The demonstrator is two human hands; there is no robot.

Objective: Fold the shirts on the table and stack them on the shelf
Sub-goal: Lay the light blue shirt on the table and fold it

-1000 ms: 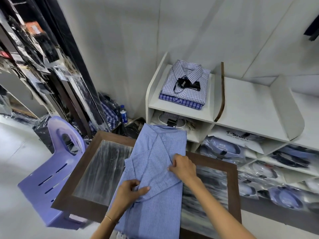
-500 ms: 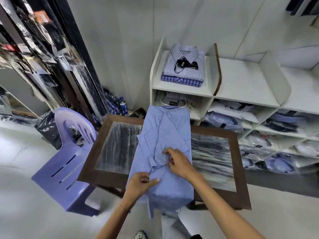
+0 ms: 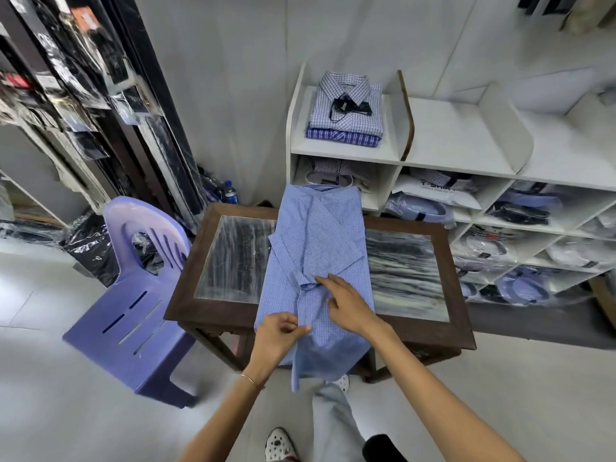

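Blue shirt [image 3: 320, 261] lies mid-frame along the table [image 3: 460, 335], its hem hanging over the near edge; I see my left hand [image 3: 278, 335] pinching that hem, my right hand [image 3: 346, 303] pressing open-fingered just above.

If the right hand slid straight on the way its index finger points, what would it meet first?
Probably the folded sleeve of the blue shirt, lying just beyond the right hand; depth is hard to judge.

A light blue checked shirt [image 3: 316, 261] lies lengthwise on the worktop [image 3: 400, 275], sleeves folded in, hem hanging over the 6 o'clock edge.
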